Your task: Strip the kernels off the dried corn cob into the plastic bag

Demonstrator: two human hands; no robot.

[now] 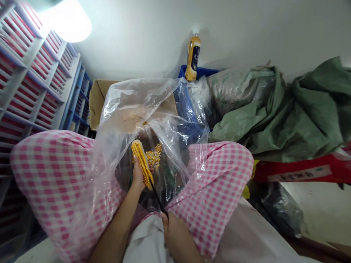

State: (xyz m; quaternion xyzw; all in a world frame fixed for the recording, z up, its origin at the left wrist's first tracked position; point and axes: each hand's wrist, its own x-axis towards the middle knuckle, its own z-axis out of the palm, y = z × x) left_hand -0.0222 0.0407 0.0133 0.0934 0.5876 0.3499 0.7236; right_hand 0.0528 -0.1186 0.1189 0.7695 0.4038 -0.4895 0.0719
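Note:
My left hand (138,177) is wrapped round a yellow corn cob (142,161), holding it upright over a clear plastic bag (136,106). My right hand (172,231) grips a thin dark tool (157,197) whose tip rests against the lower end of the cob. Loose corn kernels (154,156) lie in the bag just right of the cob. Both hands sit between my knees, which are in pink checked trousers (55,176).
A cardboard box (96,100) stands behind the bag, a blue crate (188,105) to its right with an orange bottle (193,57) on it. Green sacks (300,107) and a red sack (303,171) lie at right. Red and white shelving (8,69) fills the left.

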